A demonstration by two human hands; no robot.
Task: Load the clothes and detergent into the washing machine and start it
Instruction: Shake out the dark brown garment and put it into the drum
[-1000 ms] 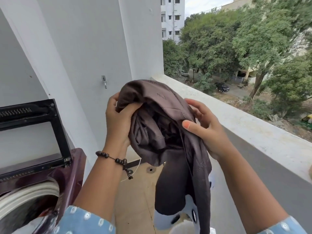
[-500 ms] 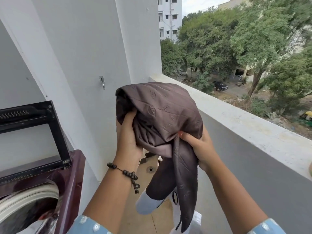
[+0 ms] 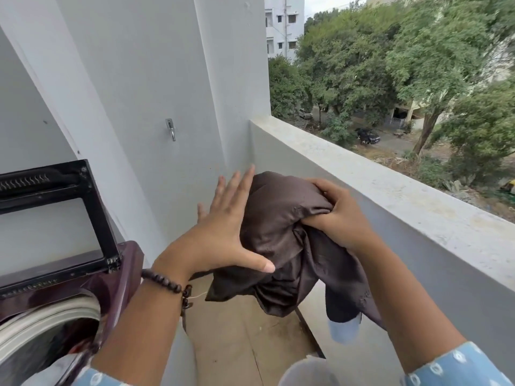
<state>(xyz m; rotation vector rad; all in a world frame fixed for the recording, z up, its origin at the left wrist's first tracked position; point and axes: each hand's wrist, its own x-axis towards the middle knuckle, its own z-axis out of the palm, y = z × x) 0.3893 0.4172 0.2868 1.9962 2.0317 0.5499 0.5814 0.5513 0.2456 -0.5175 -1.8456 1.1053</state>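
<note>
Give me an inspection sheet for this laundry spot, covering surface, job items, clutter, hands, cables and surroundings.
Surface: tan balcony floor, bare where visible.
Job's things: brown garment bunched in mid-air, not yet in the washing machine; lid raised, drum open at lower left. Detergent: nothing seen.
Clutter: nothing seen.
Hands: left hand flat with straight fingers against the garment's side; right hand grips its top.
Cables: nothing seen.
Surroundings: wall tap, parapet, trees and street below.
</note>
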